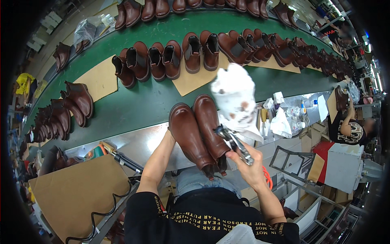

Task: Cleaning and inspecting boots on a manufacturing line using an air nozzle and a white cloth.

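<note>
Hands [251, 164] flank boots [187, 134], the left [169, 136] mostly hidden.

Ahead of me stretches a long, green, flat-topped surface [150, 101], edged on my side by a shiny silver metal ledge [140, 147]. To my right I see pale grey tiled floor [280, 143], an angular grey metal rack [310, 206], and bright white, strip-shaped lights [378, 79] beyond.
</note>
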The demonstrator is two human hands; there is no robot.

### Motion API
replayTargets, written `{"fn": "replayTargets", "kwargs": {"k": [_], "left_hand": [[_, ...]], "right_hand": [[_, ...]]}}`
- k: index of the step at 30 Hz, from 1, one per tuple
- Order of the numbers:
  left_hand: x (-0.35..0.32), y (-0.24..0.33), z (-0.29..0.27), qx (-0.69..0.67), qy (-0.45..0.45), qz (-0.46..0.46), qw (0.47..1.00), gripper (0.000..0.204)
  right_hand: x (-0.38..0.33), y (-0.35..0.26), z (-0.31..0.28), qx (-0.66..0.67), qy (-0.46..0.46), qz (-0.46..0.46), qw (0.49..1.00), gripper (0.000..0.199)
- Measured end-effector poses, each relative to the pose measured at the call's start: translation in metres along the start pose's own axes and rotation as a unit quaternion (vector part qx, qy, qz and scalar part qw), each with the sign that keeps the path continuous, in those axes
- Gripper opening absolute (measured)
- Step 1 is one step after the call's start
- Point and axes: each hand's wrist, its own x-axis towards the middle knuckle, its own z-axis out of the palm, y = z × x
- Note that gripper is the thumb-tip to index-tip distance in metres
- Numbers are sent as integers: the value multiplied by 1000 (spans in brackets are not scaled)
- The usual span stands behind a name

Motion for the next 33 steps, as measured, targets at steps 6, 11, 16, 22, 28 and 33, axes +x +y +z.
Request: {"fn": "replayTargets", "kwargs": {"k": [6,11,16,22,28,33], "left_hand": [[1,-4,7,-35,-7,1,999,29],[7,-4,9,-69,-4,8,998,29],[14,7,-2,-99,-16,1,995,29],[15,10,-1,-126,-30,-6,992,29],[16,11,-5,-162,-30,-16,986,29],[10,4,7,-189,-29,-15,981,29]], "right_hand": [[25,3,12,-7,18,-41,999,41],[-5,23,-5,47,100,46,993,20],[-15,15,3,158,67,95,981,19],[-3,41,7,129,116,140,975,22],[-7,23,0,159,106,98,977,24],[20,26,10,184,41,86,978,30]]}}
